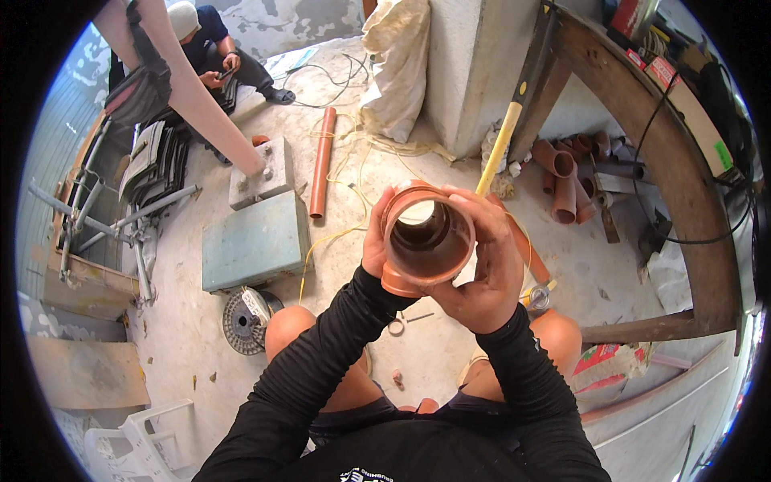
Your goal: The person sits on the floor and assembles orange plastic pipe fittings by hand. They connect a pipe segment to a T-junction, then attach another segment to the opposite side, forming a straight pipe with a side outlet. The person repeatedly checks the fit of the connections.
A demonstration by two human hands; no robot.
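Note:
Both of my hands hold up an orange-brown plastic pipe fitting (428, 269), its round open mouth facing me so that I see through to a bright opening at the far end. My left hand (375, 237) wraps its left side, the fingers mostly hidden behind it. Curled round the right side is my right hand (491, 269), thumb low near the rim. A branch seems to stick out at the fitting's lower left. Below it on the floor lie a small ring (396, 328) and a short thin piece (420, 317).
Beyond my hands lie an orange-brown pipe (323, 165), a yellow cord (329, 235) and a blue-grey case (255, 243). A cable reel (247, 321) sits by my left knee. Several pipe fittings (564, 181) lie under the wooden table (711, 249). Far left, another person (210, 48) sits.

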